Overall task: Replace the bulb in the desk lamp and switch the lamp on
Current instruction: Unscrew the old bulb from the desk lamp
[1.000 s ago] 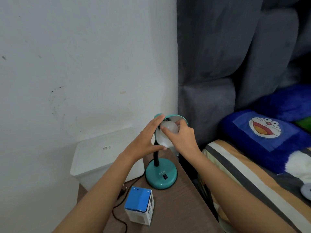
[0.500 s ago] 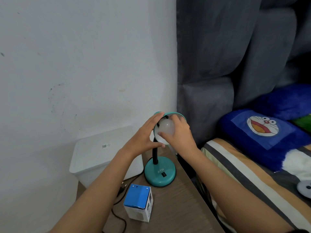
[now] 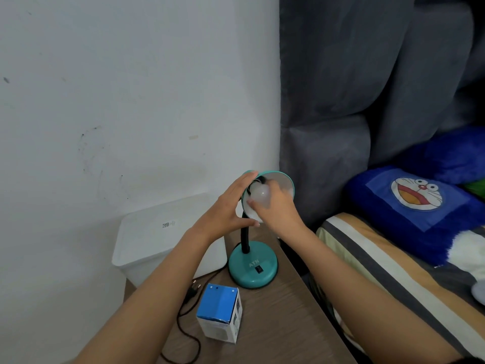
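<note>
While left hand (image 3: pixel 227 209) steadies shade (image 3: pixel 284 180), bulb (image 3: pixel 259 197) between right fingers (image 3: pixel 273 185).

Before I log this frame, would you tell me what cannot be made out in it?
Head view, the only one:
- Bulb base and socket: hidden by the right hand and the lamp shade.
- Switch position: too small.
- Text on the blue box and the white bin's label: too small.
- Cord: cut off by the bottom edge.

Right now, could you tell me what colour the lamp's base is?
Teal lamp base, clearest in the head view.
</note>
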`<state>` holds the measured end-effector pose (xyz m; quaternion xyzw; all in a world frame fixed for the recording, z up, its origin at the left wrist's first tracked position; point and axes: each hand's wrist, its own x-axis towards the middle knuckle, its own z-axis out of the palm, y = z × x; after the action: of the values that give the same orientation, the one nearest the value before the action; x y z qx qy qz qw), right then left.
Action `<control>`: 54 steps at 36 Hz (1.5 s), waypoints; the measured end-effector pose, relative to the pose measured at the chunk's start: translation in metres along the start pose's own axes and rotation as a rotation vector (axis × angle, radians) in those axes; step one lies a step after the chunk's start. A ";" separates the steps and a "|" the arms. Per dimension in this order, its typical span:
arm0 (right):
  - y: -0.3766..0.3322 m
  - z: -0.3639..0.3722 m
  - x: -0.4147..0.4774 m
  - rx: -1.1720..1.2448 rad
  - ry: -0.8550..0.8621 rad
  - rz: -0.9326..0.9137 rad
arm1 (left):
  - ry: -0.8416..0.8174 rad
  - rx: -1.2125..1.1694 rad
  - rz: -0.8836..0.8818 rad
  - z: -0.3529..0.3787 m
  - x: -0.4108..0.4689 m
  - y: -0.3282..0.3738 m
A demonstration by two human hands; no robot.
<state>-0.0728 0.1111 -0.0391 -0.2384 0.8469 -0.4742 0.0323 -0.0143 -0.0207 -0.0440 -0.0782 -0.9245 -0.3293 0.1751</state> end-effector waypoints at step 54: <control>0.000 -0.004 0.004 0.481 -0.036 0.285 | 0.000 0.019 -0.021 0.003 0.001 0.004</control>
<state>-0.0771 0.1129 -0.0362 -0.1105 0.7343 -0.6480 0.1693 -0.0154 -0.0154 -0.0432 -0.0670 -0.9283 -0.3225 0.1725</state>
